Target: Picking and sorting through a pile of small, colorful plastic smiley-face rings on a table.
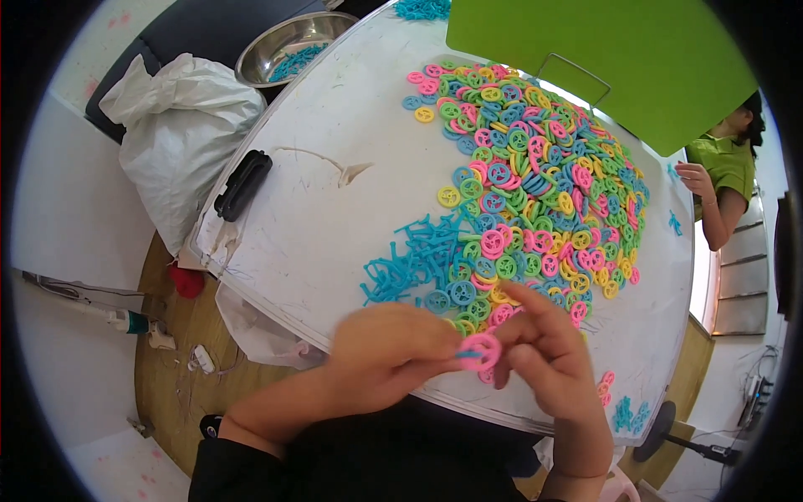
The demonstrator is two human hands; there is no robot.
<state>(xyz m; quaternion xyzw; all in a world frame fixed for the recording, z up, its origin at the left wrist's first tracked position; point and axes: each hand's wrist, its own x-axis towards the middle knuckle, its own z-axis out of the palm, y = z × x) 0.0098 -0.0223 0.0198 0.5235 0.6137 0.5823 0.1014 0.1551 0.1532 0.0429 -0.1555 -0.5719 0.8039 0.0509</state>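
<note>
Pinching one pink spoked ring between both hands: left hand closing on its blue peg, right hand fingers gripping its far edge.

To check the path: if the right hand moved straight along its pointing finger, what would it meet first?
Probably the pile of coloured rings: the right hand points up and left toward its near edge, though height above the table is unclear.

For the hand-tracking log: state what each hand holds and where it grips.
The right hand pinches a pink ring by its rim. The left hand holds a small blue piece at the ring's edge; its exact grip is blurred.
</note>
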